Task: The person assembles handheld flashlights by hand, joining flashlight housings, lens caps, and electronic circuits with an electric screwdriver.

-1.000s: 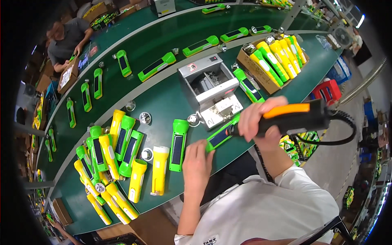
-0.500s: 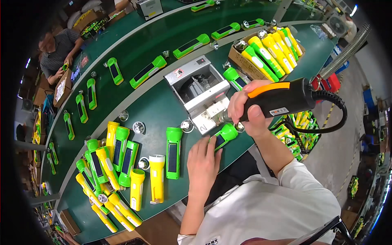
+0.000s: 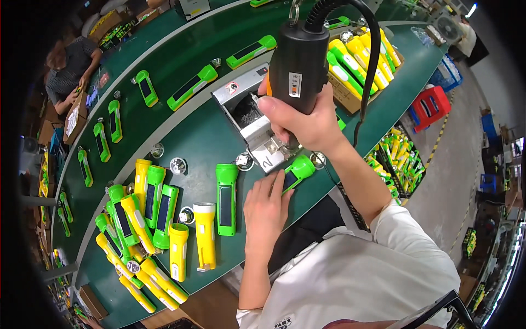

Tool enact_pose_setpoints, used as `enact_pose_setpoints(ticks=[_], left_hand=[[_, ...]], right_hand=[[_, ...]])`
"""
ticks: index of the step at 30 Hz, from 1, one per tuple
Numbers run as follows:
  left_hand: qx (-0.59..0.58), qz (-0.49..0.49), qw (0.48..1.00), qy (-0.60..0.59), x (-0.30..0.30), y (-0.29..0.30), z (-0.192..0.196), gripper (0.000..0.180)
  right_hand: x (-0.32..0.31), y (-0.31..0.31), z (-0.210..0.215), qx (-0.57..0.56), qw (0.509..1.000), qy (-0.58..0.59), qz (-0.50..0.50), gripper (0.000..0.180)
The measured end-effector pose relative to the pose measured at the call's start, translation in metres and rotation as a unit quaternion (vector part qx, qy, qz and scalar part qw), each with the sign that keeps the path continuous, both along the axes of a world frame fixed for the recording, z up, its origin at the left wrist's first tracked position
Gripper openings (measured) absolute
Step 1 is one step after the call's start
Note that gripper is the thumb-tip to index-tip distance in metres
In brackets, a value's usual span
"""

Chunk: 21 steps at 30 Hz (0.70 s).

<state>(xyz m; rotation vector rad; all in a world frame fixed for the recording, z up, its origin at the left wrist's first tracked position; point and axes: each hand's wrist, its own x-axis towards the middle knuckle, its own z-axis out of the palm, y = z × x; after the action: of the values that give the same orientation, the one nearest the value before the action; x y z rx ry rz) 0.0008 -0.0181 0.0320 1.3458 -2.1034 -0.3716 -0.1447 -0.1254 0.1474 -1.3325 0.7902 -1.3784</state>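
Observation:
My right hand [image 3: 312, 123] is wrapped round a black electric screwdriver [image 3: 298, 66], which stands nearly upright with its cable looping over the top. Its lower end is over the front block of a grey metal screw feeder [image 3: 256, 130]; the bit's tip is too hidden to make out. Against the feeder's near side, my left hand [image 3: 266, 205] holds a green flashlight body [image 3: 302, 169] with a dark panel on the table. A shiny reflector [image 3: 318, 159] sits by the flashlight's head. Another reflector [image 3: 244, 161] lies left of the feeder's front.
Green and yellow flashlights [image 3: 226, 200] lie left of my left hand, several in a pile. A cardboard box [image 3: 345, 97] of flashlights stands right of the feeder. Beyond runs a green conveyor [image 3: 181, 77] carrying flashlights. A person [image 3: 71, 66] sits at far left. Crates [image 3: 402, 164] stand at right.
My right hand has moved left and up, turning the screwdriver from lying sideways over the flashlight to upright over the feeder. My left hand stays on the flashlight. The whole view has shifted slightly.

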Motion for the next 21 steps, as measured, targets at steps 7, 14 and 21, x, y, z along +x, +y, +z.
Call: enact_pose_setpoints(ticks=[7,14,21], left_hand=[[0.013,-0.002,1.000,0.024,-0.001,-0.003,0.002,0.042],[0.024,0.000,0.999,0.039,0.000,-0.003,0.002,0.041],[0.035,0.003,0.998,0.054,0.000,-0.003,0.003,0.039]], right_hand=[[-0.014,0.019,-0.009,-0.057,0.998,0.000,-0.003,0.027],[-0.015,0.027,-0.026,-0.055,0.998,0.008,-0.017,0.029],[-0.014,0.032,-0.045,-0.008,0.997,-0.075,-0.019,0.028]])
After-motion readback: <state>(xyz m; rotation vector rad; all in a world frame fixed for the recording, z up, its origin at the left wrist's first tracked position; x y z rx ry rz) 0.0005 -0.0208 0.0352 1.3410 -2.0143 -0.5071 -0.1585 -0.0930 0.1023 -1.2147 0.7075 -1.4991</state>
